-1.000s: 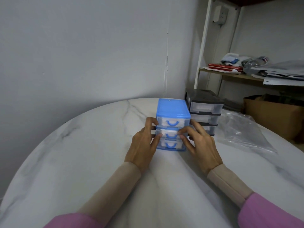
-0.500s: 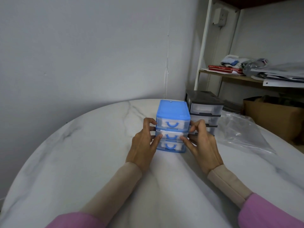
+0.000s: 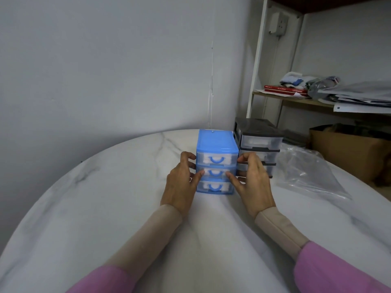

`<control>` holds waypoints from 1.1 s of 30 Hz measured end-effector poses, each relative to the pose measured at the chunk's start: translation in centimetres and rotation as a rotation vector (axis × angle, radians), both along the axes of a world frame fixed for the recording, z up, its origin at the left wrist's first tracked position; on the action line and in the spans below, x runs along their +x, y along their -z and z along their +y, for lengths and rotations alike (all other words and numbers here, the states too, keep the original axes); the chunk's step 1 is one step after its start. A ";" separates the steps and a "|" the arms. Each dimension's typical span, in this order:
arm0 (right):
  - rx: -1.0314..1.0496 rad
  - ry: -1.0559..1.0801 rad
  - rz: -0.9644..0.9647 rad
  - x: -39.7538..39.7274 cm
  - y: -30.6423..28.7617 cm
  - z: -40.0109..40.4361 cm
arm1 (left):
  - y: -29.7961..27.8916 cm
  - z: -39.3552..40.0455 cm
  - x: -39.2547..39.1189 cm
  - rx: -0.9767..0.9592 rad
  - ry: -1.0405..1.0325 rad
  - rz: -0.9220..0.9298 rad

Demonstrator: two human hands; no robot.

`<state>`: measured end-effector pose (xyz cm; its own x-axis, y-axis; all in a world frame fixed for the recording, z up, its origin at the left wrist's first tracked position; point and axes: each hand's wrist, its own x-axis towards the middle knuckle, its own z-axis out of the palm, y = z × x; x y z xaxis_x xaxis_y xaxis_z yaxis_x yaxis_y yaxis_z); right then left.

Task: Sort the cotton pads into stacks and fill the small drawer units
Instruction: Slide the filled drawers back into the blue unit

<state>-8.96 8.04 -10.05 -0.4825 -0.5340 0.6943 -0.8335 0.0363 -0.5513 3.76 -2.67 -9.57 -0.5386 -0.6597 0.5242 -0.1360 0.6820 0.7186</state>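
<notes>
Both hands on blue drawer unit (image 3: 215,144), which stands upright on white marble table (image 3: 105,197), near far edge by the wall.

L hand (image 3: 179,187): on unit's left side, fingers curled round the left wall at top/mid drawer height, thumb tip pressed on front of middle drawer (image 3: 214,172). Grips the unit.

R hand (image 3: 254,182): on unit's right side, mirror pose. Fingers curled at right wall, top-drawer height; thumb tip on right end of middle drawer front. Also grips the unit. Unit sits squarely between the two palms.

Unit: 3 clear drawers, blue frame + blue arch handles. All 3 fronts look flush w/ frame, i.e. pushed in. White contents visible thru top drawer (image 3: 215,159) and bottom drawer (image 3: 213,187), likely cotton pads, but too blurred to count. Middle drawer contents partly hidden by thumbs.

Beyond R hand's fingertips, just beside the blue unit: black drawer unit (image 3: 258,136), same 3-tier type, white fill seen in its top drawer. Lower tiers partly hidden behind R hand. Cannot tell if the 2 units touch.

Further right of R hand: crumpled clear plastic bag (image 3: 306,172) lying on table.

Off-table, right: cardboard box (image 3: 349,153); above it a shelf (image 3: 296,102) w/ red books, papers.
</notes>
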 end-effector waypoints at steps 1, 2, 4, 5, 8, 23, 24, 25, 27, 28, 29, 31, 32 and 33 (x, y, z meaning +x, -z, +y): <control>0.014 0.029 0.007 -0.1 -0.2 -0.3 | -0.1 -0.2 -0.3 0.009 -0.006 0.000; 0.026 0.054 0.015 -0.2 -0.4 -0.6 | -0.2 -0.5 -0.6 0.020 -0.011 -0.001; 0.049 0.076 -0.010 -0.6 -0.8 -1.3 | -0.4 -1.1 -1.3 0.041 -0.023 -0.014; 0.062 0.076 -0.038 -0.9 -1.0 -1.7 | -0.6 -1.4 -1.7 0.050 -0.028 -0.023; 0.088 0.086 -0.091 -1.5 -1.4 -2.7 | -0.8 -2.2 -2.9 0.070 -0.050 -0.036; 0.187 0.028 -0.129 -2.9 -1.0 -2.4 | 0.7 -3.6 -6.4 0.095 -0.095 0.062; 0.194 0.040 -0.108 -3.1 -1.0 -1.9 | 0.7 -3.1 -6.3 0.041 -0.117 0.088; 0.199 0.055 -0.090 -3.3 -1.0 -1.4 | 0.6 -2.7 -6.2 -0.025 -0.129 0.111; 0.207 0.099 -0.073 -3.8 -1.2 -0.3 | 0.2 -1.6 -6.3 -0.131 -0.104 0.145; 0.213 0.127 -0.071 -4.1 -1.3 0.4 | 0.0 -0.9 -6.5 -0.157 -0.062 0.152; 0.222 0.155 -0.070 -4.3 -1.5 1.0 | -0.1 -0.2 -6.8 -0.171 -0.009 0.152; 0.251 0.204 -0.068 -4.8 -1.9 2.5 | -0.5 1.4 -7.5 -0.199 0.091 0.123; 0.272 0.229 -0.066 -5.0 -2.1 3.2 | -0.6 2.3 -8.0 -0.212 0.129 0.096; 0.294 0.256 -0.065 -5.3 -2.4 4.1 | -0.7 3.2 -8.5 -0.215 0.165 0.064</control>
<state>-14.28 12.10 -7.67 -0.6641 -0.5620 0.4931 -0.7405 0.4030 -0.5378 -4.77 0.50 -8.92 -0.5904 -0.4357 0.6794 0.0305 0.8292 0.5582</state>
